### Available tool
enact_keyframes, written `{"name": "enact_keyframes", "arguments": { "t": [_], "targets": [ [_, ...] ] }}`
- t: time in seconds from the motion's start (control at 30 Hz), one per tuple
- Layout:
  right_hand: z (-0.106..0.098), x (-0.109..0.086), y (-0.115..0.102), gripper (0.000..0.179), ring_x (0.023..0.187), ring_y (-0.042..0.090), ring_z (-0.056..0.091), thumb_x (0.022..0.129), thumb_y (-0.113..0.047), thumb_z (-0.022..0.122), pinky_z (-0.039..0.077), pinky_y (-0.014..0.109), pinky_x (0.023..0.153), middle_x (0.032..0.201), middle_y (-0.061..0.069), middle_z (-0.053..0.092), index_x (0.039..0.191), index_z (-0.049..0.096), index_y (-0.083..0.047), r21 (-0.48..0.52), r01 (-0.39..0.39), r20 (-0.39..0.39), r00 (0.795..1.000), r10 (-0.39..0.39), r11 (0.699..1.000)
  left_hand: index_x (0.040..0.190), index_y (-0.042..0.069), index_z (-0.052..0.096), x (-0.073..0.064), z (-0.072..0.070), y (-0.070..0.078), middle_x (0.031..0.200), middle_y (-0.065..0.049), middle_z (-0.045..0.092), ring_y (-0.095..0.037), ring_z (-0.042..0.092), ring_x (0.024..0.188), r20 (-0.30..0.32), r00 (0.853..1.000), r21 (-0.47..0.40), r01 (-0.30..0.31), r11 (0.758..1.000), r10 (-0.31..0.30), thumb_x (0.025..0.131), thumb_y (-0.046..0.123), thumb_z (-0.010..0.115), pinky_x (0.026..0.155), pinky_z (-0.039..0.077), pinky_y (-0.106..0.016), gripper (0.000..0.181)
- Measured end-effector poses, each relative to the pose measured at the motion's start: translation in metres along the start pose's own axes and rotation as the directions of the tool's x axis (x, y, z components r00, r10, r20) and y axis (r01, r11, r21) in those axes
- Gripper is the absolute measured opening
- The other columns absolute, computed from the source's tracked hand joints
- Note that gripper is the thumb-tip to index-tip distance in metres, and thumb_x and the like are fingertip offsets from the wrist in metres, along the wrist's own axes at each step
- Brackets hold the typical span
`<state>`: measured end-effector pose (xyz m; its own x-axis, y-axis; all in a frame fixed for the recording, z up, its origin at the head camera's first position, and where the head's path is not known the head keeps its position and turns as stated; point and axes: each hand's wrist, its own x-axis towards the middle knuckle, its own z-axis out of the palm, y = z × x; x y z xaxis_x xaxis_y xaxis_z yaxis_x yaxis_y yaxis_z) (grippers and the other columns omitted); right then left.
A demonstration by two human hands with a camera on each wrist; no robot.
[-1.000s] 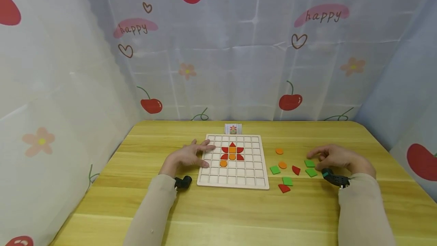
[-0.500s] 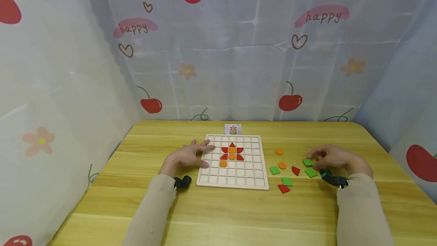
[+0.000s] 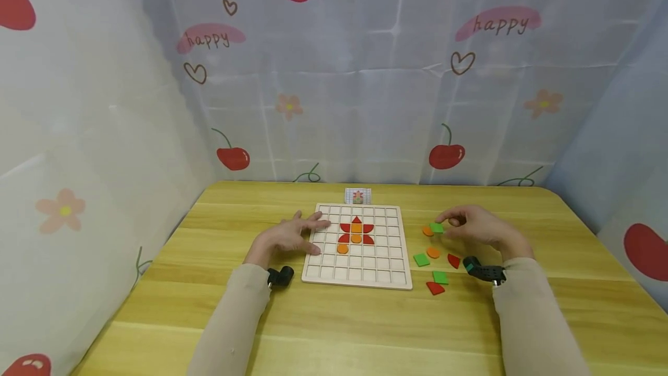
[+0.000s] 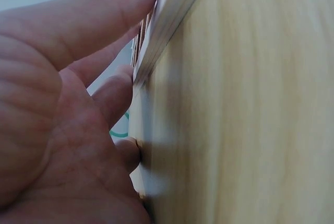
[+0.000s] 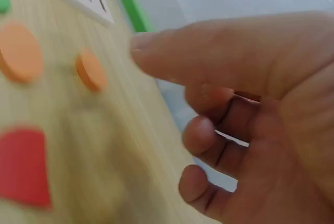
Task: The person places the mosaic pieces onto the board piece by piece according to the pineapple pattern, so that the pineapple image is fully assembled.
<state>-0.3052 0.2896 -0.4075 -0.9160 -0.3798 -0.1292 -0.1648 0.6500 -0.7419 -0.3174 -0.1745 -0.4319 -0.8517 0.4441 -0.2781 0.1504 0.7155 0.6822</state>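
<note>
My left hand point(image 3: 284, 237) lies along the left side of a pale wooden grid board point(image 3: 326, 273), fingers spread and thumb and fingertips over its rim. In the left wrist view the thumb is against the board's edge point(image 4: 169, 23). Above the table, right of the board, my right hand point(image 3: 477, 226) pinches a green square tile point(image 3: 436, 228) by its edge; the tile also shows past the thumb in the right wrist view. An orange round tile point(image 3: 427, 231) appears just left of it. On the board, red pieces point(image 3: 367, 239) and orange pieces point(image 3: 342, 248) form a figure.
Right of the board lie another orange disc point(image 3: 433, 253), two green squares point(image 3: 440, 278) and two red quarter-circle tiles point(image 3: 435, 288). A small pattern card point(image 3: 358, 196) sits behind the board. A printed curtain point(image 3: 360, 103) hangs around the table point(image 3: 365, 329).
My right hand has picked up a green square and carried it left and away from me. The other green square near that hand is out of sight. My left hand stays put.
</note>
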Motion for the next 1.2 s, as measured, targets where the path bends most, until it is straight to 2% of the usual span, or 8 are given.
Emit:
{"name": "enact_keyframes", "arguments": {
  "t": [0.17, 0.4, 0.63, 0.83, 1.03, 1.2],
  "targets": [
    [0.015, 0.012, -0.018, 0.031, 0.075, 0.015, 0.040, 0.095, -0.014, 0.074, 0.037, 0.027, 0.064, 0.083, 0.003, 0.041, 0.124, 0.069, -0.004, 0.020, 0.058, -0.009, 0.998, -0.058, 0.998, 0.151, 0.044, 0.050, 0.001, 0.000, 0.000, 0.172, 0.017, 0.015, -0.031, -0.017, 0.161, -0.002, 1.000, 0.003, 0.005, 1.000, -0.005, 0.087, 0.027, 0.083, 0.121, -0.010, -0.074, 0.074],
    [0.040, 0.031, -0.048, 0.027, 0.076, 0.019, 0.041, 0.091, -0.012, 0.076, 0.037, 0.030, 0.068, 0.078, 0.002, 0.040, 0.118, 0.072, -0.005, 0.050, 0.090, 0.041, 0.995, -0.092, 0.995, 0.150, 0.044, 0.051, 0.000, 0.000, 0.000, 0.172, 0.017, 0.015, -0.031, -0.016, 0.161, -0.001, 1.000, 0.003, 0.008, 1.000, -0.008, 0.086, 0.027, 0.083, 0.121, -0.011, -0.073, 0.074],
    [0.070, 0.047, -0.072, 0.027, 0.072, 0.019, 0.039, 0.089, -0.012, 0.079, 0.034, 0.031, 0.064, 0.075, 0.001, 0.039, 0.116, 0.075, -0.009, 0.067, 0.047, 0.018, 0.999, -0.048, 0.997, 0.149, 0.047, 0.051, 0.002, 0.001, -0.002, 0.172, 0.020, 0.016, -0.029, -0.016, 0.161, -0.007, 1.000, 0.009, 0.010, 1.000, -0.010, 0.086, 0.027, 0.084, 0.121, -0.012, -0.071, 0.074],
    [0.093, 0.050, -0.088, 0.025, 0.072, 0.019, 0.037, 0.088, -0.010, 0.080, 0.033, 0.032, 0.065, 0.075, 0.002, 0.039, 0.112, 0.076, -0.009, 0.086, 0.010, 0.025, 1.000, -0.012, 0.996, 0.149, 0.046, 0.051, 0.002, 0.001, -0.002, 0.171, 0.021, 0.016, -0.029, -0.017, 0.161, -0.005, 1.000, -0.008, 0.016, 1.000, -0.016, 0.086, 0.027, 0.084, 0.120, -0.011, -0.074, 0.074],
    [0.113, 0.051, -0.097, 0.024, 0.067, 0.017, 0.038, 0.086, -0.006, 0.081, 0.034, 0.030, 0.063, 0.072, 0.001, 0.041, 0.109, 0.076, -0.008, 0.091, 0.000, 0.032, 0.999, -0.002, 0.996, 0.150, 0.046, 0.050, 0.003, 0.001, -0.002, 0.171, 0.021, 0.016, -0.029, -0.016, 0.161, -0.006, 1.000, 0.004, 0.020, 1.000, -0.020, 0.087, 0.027, 0.083, 0.120, -0.010, -0.075, 0.073],
    [0.126, 0.053, -0.102, 0.024, 0.071, 0.017, 0.043, 0.083, -0.006, 0.083, 0.037, 0.029, 0.066, 0.073, 0.002, 0.045, 0.106, 0.077, -0.007, 0.064, -0.011, 0.023, 1.000, 0.010, 0.998, 0.150, 0.047, 0.050, 0.004, 0.001, -0.003, 0.171, 0.022, 0.015, -0.029, -0.016, 0.161, -0.003, 0.999, 0.002, 0.032, 1.000, -0.032, 0.087, 0.029, 0.083, 0.120, -0.009, -0.075, 0.073]
  ]
}}
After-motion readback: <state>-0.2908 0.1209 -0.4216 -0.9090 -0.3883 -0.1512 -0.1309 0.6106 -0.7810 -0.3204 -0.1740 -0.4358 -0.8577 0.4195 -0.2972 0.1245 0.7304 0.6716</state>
